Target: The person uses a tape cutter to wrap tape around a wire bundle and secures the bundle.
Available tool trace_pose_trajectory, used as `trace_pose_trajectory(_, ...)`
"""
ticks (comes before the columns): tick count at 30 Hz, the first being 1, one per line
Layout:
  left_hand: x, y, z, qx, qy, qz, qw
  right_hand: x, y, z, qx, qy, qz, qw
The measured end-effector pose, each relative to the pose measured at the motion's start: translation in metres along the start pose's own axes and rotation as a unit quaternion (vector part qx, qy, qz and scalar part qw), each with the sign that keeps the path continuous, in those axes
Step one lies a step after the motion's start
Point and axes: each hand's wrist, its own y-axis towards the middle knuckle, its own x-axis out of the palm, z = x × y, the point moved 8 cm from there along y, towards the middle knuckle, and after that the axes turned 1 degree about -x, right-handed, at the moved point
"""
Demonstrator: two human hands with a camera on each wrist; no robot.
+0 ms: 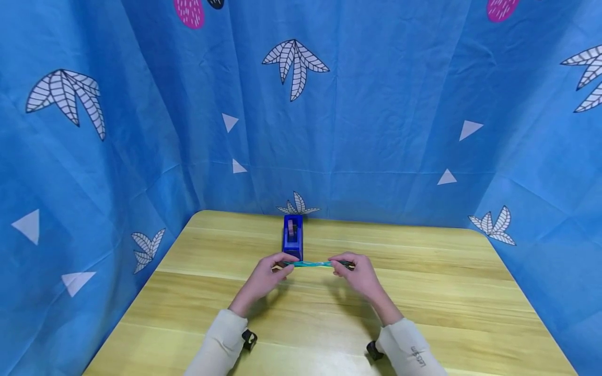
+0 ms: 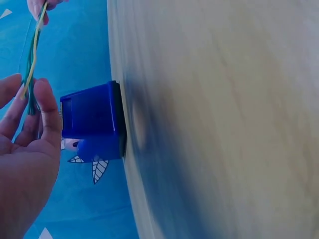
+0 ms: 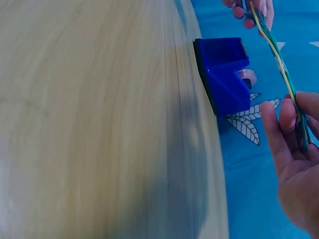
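A thin bundle of green and yellow wires (image 1: 312,264) is stretched level between both hands above the table. My left hand (image 1: 265,277) pinches its left end between thumb and fingers, and my right hand (image 1: 361,277) pinches the right end. Around the bundle's middle, a shiny clear patch that looks like tape shows in the right wrist view. Just behind the left hand stands a blue tape dispenser (image 1: 292,237) holding a small pinkish roll (image 3: 247,76). The wire tips inside each grip are partly hidden by fingers.
The wooden table (image 1: 432,282) has rounded back corners. Blue patterned curtain (image 1: 376,104) encloses its back and both sides. A dark wrist device (image 1: 250,339) sits at the left sleeve, and another (image 1: 374,350) at the right sleeve.
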Motion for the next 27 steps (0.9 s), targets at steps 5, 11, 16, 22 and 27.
trace_pose_trajectory(5, 0.002, 0.002, -0.001, -0.006, -0.012, -0.012, 0.9998, -0.003, 0.000, 0.003, 0.008, -0.005, 0.006, 0.9999)
trace_pose_trajectory(11, 0.003, 0.005, -0.003, -0.004, -0.010, -0.012, 0.9999, -0.004, 0.001, 0.008, 0.013, -0.005, 0.007, 0.9999)
trace_pose_trajectory(16, 0.005, 0.007, -0.005, -0.005, 0.007, -0.011, 0.9999, -0.004, 0.001, 0.012, 0.009, 0.004, 0.000, 1.0000)
trace_pose_trajectory(22, 0.003, 0.006, -0.008, -0.012, 0.036, -0.005, 0.9993, -0.001, -0.001, 0.018, 0.009, -0.003, -0.022, 0.9997)
trace_pose_trajectory(27, 0.001, 0.005, -0.012, -0.016, 0.046, 0.000, 0.9988, 0.004, -0.002, 0.021, 0.015, -0.033, -0.050, 0.9981)
